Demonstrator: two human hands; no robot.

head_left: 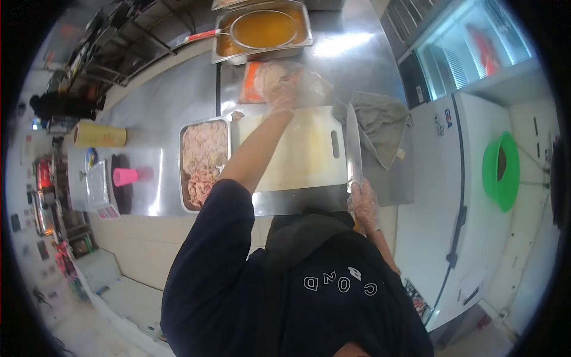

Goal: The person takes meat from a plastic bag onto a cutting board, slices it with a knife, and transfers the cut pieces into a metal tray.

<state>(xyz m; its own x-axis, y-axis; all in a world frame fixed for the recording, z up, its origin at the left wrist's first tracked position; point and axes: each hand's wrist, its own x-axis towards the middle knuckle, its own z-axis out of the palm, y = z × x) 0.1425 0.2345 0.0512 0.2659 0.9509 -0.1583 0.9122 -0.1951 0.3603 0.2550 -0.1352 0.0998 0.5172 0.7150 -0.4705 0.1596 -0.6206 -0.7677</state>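
My right hand (365,205), in a clear plastic glove, is closed around the handle of a large knife (353,140). The long blade points away from me along the right edge of a white cutting board (300,157). My left hand (282,97), also gloved, reaches over the board's far edge to a plastic bag (252,83) with orange print and pale contents. Its fingers close on the bag, partly lost against the plastic. Left of the board, a metal tray (181,169) holds pieces of raw, pink meat (205,146). A small scrap of meat (237,115) lies beside the tray.
A grey cloth (380,122) lies right of the knife. Behind the bag, a strainer (264,30) rests on a metal pan (306,35) of orange liquid. A pink cup (125,176), scale (102,187) and film roll (101,135) stand left. A white freezer (434,196) is at right.
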